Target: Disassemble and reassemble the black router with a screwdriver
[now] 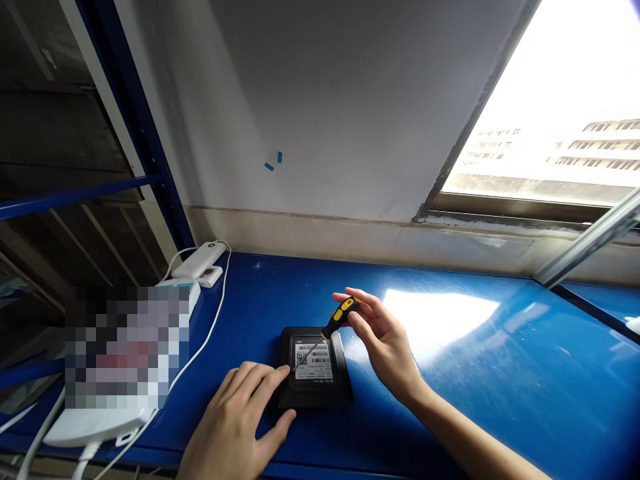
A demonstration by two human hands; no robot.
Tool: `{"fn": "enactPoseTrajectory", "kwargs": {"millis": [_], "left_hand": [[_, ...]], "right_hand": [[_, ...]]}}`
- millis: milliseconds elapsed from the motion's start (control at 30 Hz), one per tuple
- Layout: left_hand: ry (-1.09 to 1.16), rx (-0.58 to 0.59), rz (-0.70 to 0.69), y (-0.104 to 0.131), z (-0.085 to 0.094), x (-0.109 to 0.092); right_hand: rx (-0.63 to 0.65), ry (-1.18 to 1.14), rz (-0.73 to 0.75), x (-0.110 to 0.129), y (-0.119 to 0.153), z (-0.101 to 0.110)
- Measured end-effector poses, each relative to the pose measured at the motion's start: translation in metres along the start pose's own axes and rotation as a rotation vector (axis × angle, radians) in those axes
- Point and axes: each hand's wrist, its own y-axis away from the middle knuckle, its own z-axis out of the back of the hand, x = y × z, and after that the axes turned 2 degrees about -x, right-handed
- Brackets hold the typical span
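Note:
A black-and-yellow screwdriver [340, 319] is held by its handle in the fingers of my right hand [387, 347]. Its thin shaft slants down to the left, and the tip reaches the left edge of a label [314, 363] printed with barcodes. That label is on top of a flat black box-like device [320, 395] lying on the blue table. My left hand [243, 407] rests at the device's left side, fingers stretched out and thumb apart. Its index fingertip is close to the screwdriver tip; whether they touch I cannot tell.
A white power strip [100, 427] with cables lies on the left, partly under a blurred patch. Behind it sit a white box-shaped adapter [200, 260] and a small white device [210, 276]. A blue metal frame [145, 133] rises at left; a metal post [590, 237] slants at right.

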Motion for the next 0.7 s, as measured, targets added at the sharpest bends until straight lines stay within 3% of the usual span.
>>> {"fn": "enactPoseTrajectory", "kwargs": {"millis": [267,500,700], "left_hand": [[-0.016,0.013,-0.019,0.0009,-0.0014,0.0022],[-0.006,-0.015,-0.018,0.0003,-0.0014,0.0023],[0.008,0.014,0.005,-0.0001,-0.0013,0.0012]], "right_hand": [[-0.083,0.033,0.056,-0.0001,-0.0007,0.0012],[-0.001,-0.018,-0.002,0.0018,-0.0003,-0.0003],[-0.054,0.063,0.040,0.0033,-0.0018,-0.0012]]}}
